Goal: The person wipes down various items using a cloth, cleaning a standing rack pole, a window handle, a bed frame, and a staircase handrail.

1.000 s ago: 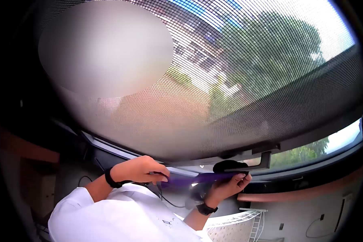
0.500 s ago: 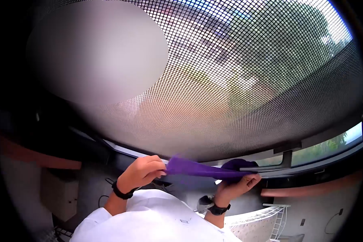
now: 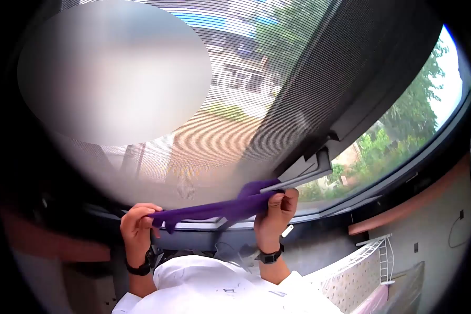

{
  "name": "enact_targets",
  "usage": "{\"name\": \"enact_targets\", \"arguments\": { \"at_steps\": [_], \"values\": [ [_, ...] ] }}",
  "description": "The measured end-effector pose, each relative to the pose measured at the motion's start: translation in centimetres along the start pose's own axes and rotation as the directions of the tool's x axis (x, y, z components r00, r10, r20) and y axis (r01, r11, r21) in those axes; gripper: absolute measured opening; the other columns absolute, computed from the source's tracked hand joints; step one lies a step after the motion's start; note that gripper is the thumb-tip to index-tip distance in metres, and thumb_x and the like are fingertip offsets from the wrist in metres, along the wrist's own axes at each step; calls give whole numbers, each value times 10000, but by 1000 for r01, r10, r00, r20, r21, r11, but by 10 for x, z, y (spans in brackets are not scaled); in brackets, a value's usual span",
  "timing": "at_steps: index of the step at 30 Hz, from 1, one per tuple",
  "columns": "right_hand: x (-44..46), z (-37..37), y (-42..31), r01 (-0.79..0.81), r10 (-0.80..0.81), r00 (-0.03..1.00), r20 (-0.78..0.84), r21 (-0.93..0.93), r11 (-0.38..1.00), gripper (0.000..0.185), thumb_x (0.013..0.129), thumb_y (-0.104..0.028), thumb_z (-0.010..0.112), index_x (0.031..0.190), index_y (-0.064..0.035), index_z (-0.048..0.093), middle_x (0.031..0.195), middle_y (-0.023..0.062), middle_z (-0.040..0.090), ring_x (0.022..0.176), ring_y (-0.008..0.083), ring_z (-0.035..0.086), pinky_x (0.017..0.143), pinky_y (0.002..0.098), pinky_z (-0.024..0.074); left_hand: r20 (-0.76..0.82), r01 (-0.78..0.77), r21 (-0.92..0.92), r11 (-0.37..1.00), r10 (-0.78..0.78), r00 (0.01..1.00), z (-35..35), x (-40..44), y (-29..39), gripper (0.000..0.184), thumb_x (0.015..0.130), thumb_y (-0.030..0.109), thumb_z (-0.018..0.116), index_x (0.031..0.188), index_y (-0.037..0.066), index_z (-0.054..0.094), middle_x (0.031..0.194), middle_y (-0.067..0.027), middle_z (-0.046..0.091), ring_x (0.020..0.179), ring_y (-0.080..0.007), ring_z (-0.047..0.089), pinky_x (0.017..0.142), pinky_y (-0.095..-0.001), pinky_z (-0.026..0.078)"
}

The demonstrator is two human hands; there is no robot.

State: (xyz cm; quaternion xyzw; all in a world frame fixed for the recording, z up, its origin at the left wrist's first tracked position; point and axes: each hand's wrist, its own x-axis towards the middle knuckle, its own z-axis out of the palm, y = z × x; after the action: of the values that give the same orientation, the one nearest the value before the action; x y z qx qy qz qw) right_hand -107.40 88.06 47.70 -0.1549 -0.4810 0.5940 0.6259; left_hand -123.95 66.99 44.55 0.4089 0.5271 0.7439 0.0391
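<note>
A purple cloth is stretched between my two hands in front of the window. My left hand pinches its left end between thumb and fingers. With thumb and fingers closed, my right hand grips the other end, right beside the grey window handle. Part of the cloth bunches up behind the handle's lever; whether it wraps around it I cannot tell. Behind the cloth stands the mesh-covered window panel.
Greenery shows through the unscreened gap right of the panel. Along the bottom of the window runs the dark frame. A bed with white metal rails stands lower right, and a cabinet lower left. A blurred oval covers the upper left.
Both hands and the cloth now appear further left. The handle shows larger and higher, and the gap right of the mesh panel looks much wider. Both hands still hold the cloth.
</note>
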Motion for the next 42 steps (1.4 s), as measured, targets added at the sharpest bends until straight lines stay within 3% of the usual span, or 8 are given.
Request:
{"name": "enact_targets", "arguments": {
  "at_steps": [9,16,18,23,26,33,38,42],
  "values": [
    [18,-18,-19,-4,69,977,203,-305,952,194,851,-28,696,907,-48,511,759,-61,495,661,30,456,601,170,389,-118,37,-81,996,-47,992,9,19,11,231,958,252,575,1019,35,526,861,-124,650,463,-47,465,396,-166,349],
    [24,-33,-11,-51,144,895,421,-224,973,236,811,64,678,1027,20,593,944,108,674,789,171,644,743,265,515,244,-134,122,983,101,965,16,18,15,154,934,172,611,948,20,593,843,-145,658,487,-84,506,423,-203,396],
    [18,-32,3,-106,103,920,378,-12,994,296,814,180,564,1056,12,593,1016,149,654,859,207,659,807,301,539,-222,-75,-48,996,63,973,6,-2,4,192,941,222,603,965,34,571,907,-169,647,506,-97,507,433,-206,399],
    [-2,-17,24,-99,45,974,223,240,966,265,833,15,678,1079,8,580,1052,95,657,983,175,630,836,286,511,-288,-68,187,980,121,950,1,-11,6,287,938,329,596,962,53,521,877,-131,617,497,-97,471,434,-201,378],
    [8,11,14,-18,-67,914,401,204,979,288,836,17,673,1105,-7,574,1072,98,638,932,190,634,829,280,519,-489,-82,-156,984,-5,872,22,10,23,294,951,350,567,904,86,448,728,-39,497,504,-76,432,411,-171,321],
    [28,70,-24,-103,-33,907,421,295,950,275,835,-42,712,1088,-9,610,1010,71,656,895,118,635,840,261,510,-190,-72,-367,927,1,982,42,25,27,259,968,306,540,947,74,424,790,-45,503,546,-74,449,414,-172,340],
    [16,52,-17,-57,-21,911,412,175,983,290,811,-46,736,1069,-13,609,993,75,653,920,123,628,799,274,529,-126,46,-444,895,-113,986,82,32,29,266,972,294,545,950,54,431,846,-69,499,721,-135,508,722,-274,440],
    [6,3,-13,497,-462,845,271,-77,864,409,715,114,750,1068,8,573,1003,162,623,844,210,631,731,289,520,82,165,-608,776,-146,986,111,37,23,154,997,232,475,980,81,448,852,-26,461,807,-138,495,794,-302,436]
  ]
}}
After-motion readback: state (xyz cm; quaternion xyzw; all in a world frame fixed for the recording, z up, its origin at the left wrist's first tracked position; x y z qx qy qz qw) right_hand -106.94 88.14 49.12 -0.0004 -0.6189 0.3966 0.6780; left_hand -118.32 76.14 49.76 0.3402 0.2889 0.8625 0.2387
